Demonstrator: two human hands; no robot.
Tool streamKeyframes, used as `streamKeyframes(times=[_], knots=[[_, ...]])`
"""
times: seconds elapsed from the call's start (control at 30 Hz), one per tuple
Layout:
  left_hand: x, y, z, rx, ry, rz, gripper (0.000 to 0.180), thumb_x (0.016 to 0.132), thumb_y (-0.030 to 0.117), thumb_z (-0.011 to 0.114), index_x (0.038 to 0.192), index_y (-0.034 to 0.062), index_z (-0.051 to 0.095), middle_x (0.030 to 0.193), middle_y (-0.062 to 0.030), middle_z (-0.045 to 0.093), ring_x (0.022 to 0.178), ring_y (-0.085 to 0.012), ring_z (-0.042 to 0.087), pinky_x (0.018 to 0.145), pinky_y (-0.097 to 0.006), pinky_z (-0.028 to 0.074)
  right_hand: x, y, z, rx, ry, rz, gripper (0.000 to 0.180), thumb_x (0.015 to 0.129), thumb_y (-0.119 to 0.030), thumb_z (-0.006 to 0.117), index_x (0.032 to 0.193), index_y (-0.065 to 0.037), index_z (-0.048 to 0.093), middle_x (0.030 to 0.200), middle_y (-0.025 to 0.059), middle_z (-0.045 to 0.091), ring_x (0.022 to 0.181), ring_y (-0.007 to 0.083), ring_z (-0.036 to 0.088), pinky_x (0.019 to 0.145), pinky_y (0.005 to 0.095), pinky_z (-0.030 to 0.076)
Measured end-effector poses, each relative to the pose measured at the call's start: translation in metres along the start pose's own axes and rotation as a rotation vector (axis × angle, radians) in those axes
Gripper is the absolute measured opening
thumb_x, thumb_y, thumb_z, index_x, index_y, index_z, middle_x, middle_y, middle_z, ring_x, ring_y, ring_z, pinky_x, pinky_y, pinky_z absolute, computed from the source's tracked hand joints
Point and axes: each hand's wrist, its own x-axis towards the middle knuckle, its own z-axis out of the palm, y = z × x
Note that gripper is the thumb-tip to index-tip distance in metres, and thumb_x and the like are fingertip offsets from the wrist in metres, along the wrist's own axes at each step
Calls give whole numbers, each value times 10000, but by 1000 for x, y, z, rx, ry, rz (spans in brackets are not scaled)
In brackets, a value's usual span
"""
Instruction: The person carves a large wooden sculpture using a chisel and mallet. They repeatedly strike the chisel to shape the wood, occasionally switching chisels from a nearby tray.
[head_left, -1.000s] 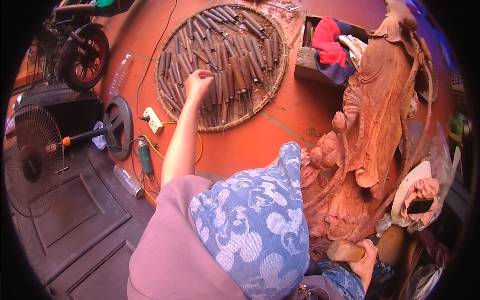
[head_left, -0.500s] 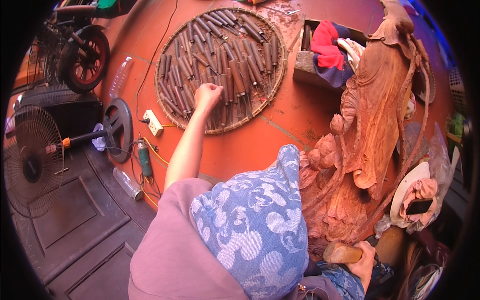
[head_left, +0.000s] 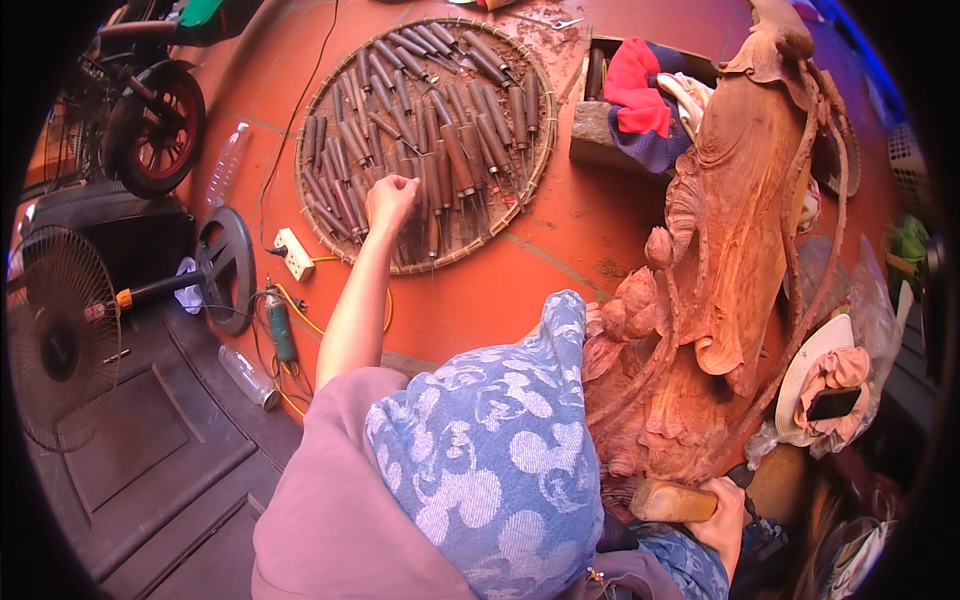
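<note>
My left hand (head_left: 392, 203) reaches over the near part of a round woven tray (head_left: 447, 264) full of wood-handled carving chisels (head_left: 452, 157). Its fingers are closed in a pinch among the handles. What they hold, if anything, I cannot make out. At the lower right, my right hand (head_left: 721, 514) grips a wooden mallet (head_left: 672, 501), its pale blocky head pointing left. The mallet lies close to the base of a large reddish wood carving (head_left: 740, 200) of a robed figure with lotus buds and stems.
A wooden box (head_left: 600, 125) with red and navy cloth stands beyond the carving. Left are a power strip (head_left: 293, 254), a green power tool (head_left: 280, 328) with cords, plastic bottles, a fan (head_left: 62, 340) and a motorbike wheel (head_left: 160, 130). A hat (head_left: 815, 385) lies right.
The view has shifted slightly, moving most things left in the picture. My left hand has drawn a little left and nearer over the tray, still pinched. My right hand keeps its grip on the mallet.
</note>
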Motion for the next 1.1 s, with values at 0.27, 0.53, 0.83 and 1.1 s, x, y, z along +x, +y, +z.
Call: streamKeyframes(times=[0.27, 0.53, 0.83, 1.1], knots=[[-30, 64, 27, 156, 17, 192, 665, 812, 630, 720, 1089, 28, 669, 1019, -183, 728, 999, -302, 697, 890, -403, 527, 0, -3, -2, -21, -8, 16, 310, 490, -127, 812, 715, -30, 623, 678, 146, 624, 670, 369, 612, 637, 402, 453], [-41, 93, 50, 347, 105, 142, 663, 716, 484, 814, 1051, -62, 642, 1002, -267, 714, 977, -414, 697, 868, -464, 557, 2, -2, -1, -28, -9, 0, 321, 494, -129, 821, 720, -31, 615, 684, 148, 630, 667, 370, 617, 645, 406, 456], [-23, 85, 24, 93, -154, 78, 460, 720, 395, 777, 873, -38, 754, 812, -202, 736, 800, -265, 742, 741, -401, 575, 1, 5, -1, -22, -30, -2, 336, 486, -137, 819, 732, -34, 614, 694, 150, 639, 683, 372, 631, 669, 403, 472], [25, 48, -54, -245, -174, -32, 422, 793, 433, 761, 744, 19, 696, 633, -9, 588, 542, -109, 483, 514, -301, 363, 2, 10, 0, 9, -23, -26, 336, 482, -141, 811, 732, -34, 614, 705, 154, 646, 700, 372, 643, 678, 410, 477]])
